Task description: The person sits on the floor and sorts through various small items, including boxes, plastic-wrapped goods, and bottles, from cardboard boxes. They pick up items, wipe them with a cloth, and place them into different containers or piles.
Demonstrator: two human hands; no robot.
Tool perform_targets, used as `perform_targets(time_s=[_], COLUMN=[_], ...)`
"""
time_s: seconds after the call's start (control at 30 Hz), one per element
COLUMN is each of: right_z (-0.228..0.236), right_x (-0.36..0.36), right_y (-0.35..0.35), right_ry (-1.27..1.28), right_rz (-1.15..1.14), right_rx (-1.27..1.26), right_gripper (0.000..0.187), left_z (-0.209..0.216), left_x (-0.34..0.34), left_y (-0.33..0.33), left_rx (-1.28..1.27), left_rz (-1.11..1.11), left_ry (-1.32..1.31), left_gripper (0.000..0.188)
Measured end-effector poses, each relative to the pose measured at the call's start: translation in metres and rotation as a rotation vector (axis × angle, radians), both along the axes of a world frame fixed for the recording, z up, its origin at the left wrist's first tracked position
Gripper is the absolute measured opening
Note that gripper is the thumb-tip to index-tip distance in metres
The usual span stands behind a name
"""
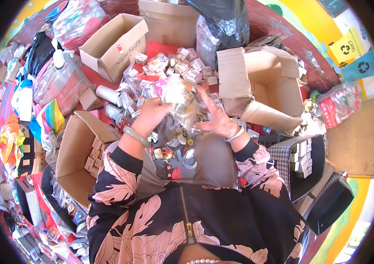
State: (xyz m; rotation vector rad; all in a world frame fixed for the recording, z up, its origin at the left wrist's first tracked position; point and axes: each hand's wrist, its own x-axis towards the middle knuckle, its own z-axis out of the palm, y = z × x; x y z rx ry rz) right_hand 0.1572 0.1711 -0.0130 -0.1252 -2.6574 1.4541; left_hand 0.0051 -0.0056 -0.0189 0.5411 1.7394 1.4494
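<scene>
Between my hands is a crumpled, whitish see-through plastic bag (182, 108), bright with glare; its contents cannot be made out. My left hand (151, 116) is closed on the bag's left side, thumb and fingers pinching it. My right hand (219, 119) is at the bag's right side with its fingers stretched apart, index finger pointing up and thumb toward the bag's lower edge. Whether its fingertips touch the plastic cannot be told. Beyond the bag lies a heap of small white and brown boxes (191, 72). Below it, bottles and loose bits lie between my knees.
An open cardboard box (115, 46) stands at the far left, a torn one (275, 83) at the right. Another carton (74, 158) by my left arm holds small boxes. Checked bins (277, 160) stand at my right. A black plastic bag (228, 26) and stuffed clear bags (79, 24) lie farther back.
</scene>
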Motion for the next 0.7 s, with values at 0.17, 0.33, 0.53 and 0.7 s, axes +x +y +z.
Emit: perform_targets(time_s=[0.17,0.33,0.53,0.7], right_z=[-0.009,-0.026,-0.090,-0.145], right_x=[-0.003,-0.004,-0.022,-0.053], right_y=[-0.001,0.012,0.074,0.104], right_ry=[-0.348,-0.585,-0.626,-0.789], right_rz=[-0.143,-0.025,0.094,0.313], right_rx=[-0.871,-0.600,0.011,0.306], right_gripper=[0.075,0.022,0.024,0.034], left_z=[0.001,-0.008,0.007,0.001], left_x=[0.000,0.008,0.018,0.029], left_y=[-0.007,-0.008,-0.014,-0.010], left_rx=[-0.186,-0.015,-0.511,-0.510], left_rz=[-0.350,-0.619,-0.734,-0.858], left_ry=[0.606,0.735,0.725,0.713], left_gripper=[0.034,0.039,0.036,0.033])
